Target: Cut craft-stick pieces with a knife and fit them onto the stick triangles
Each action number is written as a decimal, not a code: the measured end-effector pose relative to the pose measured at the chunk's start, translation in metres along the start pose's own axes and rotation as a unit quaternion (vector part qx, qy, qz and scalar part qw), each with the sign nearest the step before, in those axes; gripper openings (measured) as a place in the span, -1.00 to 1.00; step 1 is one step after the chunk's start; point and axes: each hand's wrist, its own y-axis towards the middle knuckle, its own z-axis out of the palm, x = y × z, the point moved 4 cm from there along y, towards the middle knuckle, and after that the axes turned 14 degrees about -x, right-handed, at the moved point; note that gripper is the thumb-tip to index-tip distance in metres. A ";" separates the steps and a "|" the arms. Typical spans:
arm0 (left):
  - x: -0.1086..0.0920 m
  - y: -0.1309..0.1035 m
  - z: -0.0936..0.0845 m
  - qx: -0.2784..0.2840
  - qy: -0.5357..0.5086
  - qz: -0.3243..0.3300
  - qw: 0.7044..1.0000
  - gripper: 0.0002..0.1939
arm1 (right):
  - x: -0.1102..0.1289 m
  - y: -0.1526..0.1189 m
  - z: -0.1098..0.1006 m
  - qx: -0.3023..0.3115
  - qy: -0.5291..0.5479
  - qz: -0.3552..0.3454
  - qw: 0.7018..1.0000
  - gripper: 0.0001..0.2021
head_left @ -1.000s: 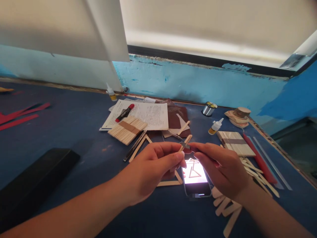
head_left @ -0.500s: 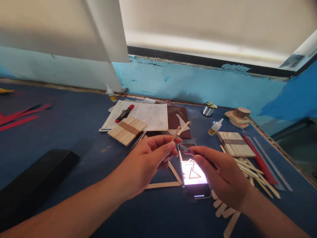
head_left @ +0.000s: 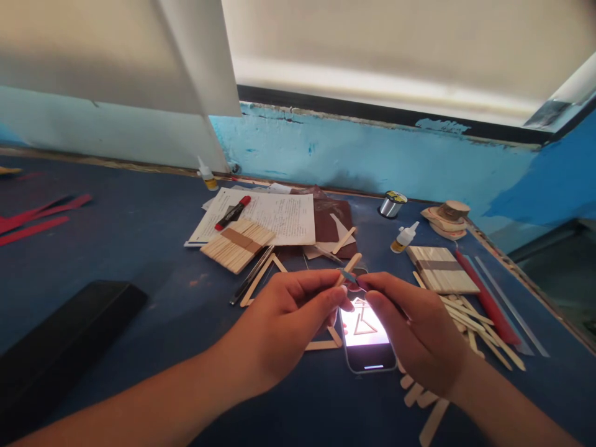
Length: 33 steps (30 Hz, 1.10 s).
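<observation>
My left hand (head_left: 302, 316) is closed on a wooden craft stick (head_left: 351, 263), whose rounded end slants up past the fingertips. My right hand (head_left: 410, 320) pinches a small thin blade (head_left: 348, 277) that meets the stick, just beyond the left fingertips. Under both hands lies a lit phone (head_left: 365, 329) whose screen shows a shape made of sticks. Partly covered by my left hand, joined-looking sticks (head_left: 323, 345) form an angular frame on the blue table (head_left: 186, 323).
Stick bundles (head_left: 237, 245) (head_left: 442, 270), papers (head_left: 284, 217) with a red-capped marker (head_left: 233, 213), glue bottles (head_left: 404, 238) (head_left: 207, 174) and a wire spool (head_left: 392, 203) lie farther back. Loose sticks (head_left: 470, 320) are right. A black case (head_left: 79, 335) lies left.
My left hand has moved right with the stick, turning it, and the stick now meets the blade in my right hand. More of the stick frame shows behind my left hand.
</observation>
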 end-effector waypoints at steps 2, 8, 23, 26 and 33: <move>0.000 -0.001 0.000 -0.002 -0.002 0.002 1.000 -0.80 | 0.000 0.000 0.001 0.006 -0.003 -0.005 1.000 -0.83; 0.001 -0.002 0.000 -0.001 -0.004 0.006 1.000 -0.81 | -0.003 0.000 0.002 0.011 -0.010 -0.005 1.000 -0.84; -0.001 -0.002 0.000 -0.001 0.005 0.016 1.000 -0.78 | -0.002 0.000 0.003 0.000 -0.006 -0.018 1.000 -0.85; -0.001 -0.002 0.000 0.000 0.004 0.014 1.000 -0.78 | -0.002 0.000 0.003 0.003 -0.008 -0.017 1.000 -0.84; 0.000 -0.003 -0.001 -0.005 0.008 -0.004 1.000 -0.80 | -0.013 -0.006 0.000 -0.083 0.036 0.043 0.995 -0.64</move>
